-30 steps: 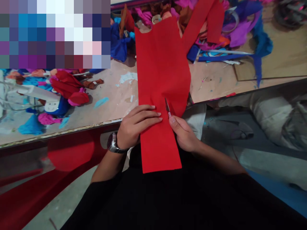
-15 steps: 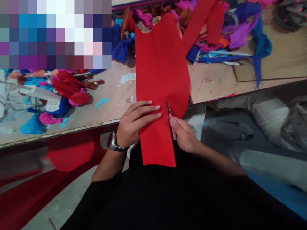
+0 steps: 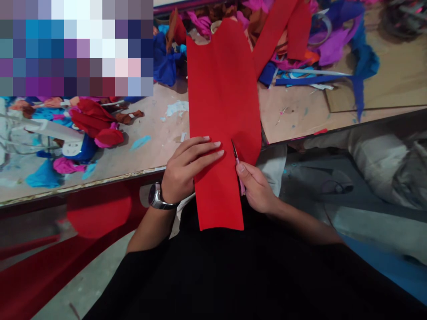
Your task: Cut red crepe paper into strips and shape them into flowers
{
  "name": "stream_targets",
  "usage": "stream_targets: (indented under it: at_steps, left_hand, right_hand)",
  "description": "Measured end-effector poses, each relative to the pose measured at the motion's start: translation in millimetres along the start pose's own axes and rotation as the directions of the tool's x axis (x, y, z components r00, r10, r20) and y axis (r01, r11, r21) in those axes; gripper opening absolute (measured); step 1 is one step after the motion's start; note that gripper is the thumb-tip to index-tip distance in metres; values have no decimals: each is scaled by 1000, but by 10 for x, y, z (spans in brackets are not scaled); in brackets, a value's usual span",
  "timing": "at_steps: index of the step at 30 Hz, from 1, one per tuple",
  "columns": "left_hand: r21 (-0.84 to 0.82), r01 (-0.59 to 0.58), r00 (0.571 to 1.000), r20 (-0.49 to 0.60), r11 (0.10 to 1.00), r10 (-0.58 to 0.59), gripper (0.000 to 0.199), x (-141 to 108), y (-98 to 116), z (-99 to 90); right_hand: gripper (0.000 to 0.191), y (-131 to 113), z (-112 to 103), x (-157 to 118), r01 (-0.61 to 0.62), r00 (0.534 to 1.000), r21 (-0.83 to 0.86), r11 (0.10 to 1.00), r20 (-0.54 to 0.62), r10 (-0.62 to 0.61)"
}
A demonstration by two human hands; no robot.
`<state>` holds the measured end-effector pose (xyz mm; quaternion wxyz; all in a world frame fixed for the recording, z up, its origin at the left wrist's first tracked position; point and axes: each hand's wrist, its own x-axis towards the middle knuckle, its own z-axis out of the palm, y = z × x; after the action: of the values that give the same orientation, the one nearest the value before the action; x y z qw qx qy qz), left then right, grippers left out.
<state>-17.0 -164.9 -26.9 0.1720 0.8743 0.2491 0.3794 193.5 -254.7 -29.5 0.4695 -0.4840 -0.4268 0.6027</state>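
A long red fabric panel (image 3: 222, 98) stretches from the cluttered worktable down over its front edge to my lap. Its right edge bulges outward beyond my right hand. My left hand (image 3: 187, 166) lies on the panel's left side with fingers extended and flat; its thumb is hidden. At the right, my right hand (image 3: 256, 184) is closed round the pink handle of small scissors (image 3: 236, 155), thumb on top. The dark pointed blade aims away from me and rests at the red fabric, where a slit or fold runs beside it. A second blade cannot be made out.
The worktable (image 3: 156, 126) carries heaps of coloured scraps (image 3: 167, 58), a blue-and-white power strip (image 3: 75, 149) with cables, and cardboard (image 3: 393, 84). More red cloth (image 3: 100, 209) hangs below the table's left edge. Pale bundled material (image 3: 376, 164) lies under it at the right.
The panel's right bulge has drawn slightly inward to the left. Both hands and the scissors stay in nearly the same place.
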Motion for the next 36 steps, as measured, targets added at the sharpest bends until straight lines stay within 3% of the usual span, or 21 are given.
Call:
stream_targets:
  at_steps: [6, 15, 26, 30, 36]
  left_hand:
    - [-27, -36, 999, -2, 999, 36, 48, 10, 18, 1]
    - [-33, -58, 998, 18, 998, 58, 50, -28, 65, -31]
    - [-18, -26, 999, 25, 999, 26, 53, -20, 52, -35]
    - [39, 18, 999, 34, 999, -19, 53, 37, 11, -52]
    - [24, -24, 999, 35, 999, 23, 49, 38, 8, -30]
  right_hand:
    - [54, -16, 12, -34, 31, 999, 61, 998, 6, -31]
    - [54, 12, -9, -7, 14, 1000, 20, 1000, -8, -14]
    - [53, -29, 2, -3, -5, 1000, -4, 1000, -6, 5]
    - [55, 8, 6, -24, 4, 1000, 27, 1000, -12, -3]
    - [56, 73, 8, -25, -17, 999, 102, 995, -28, 20]
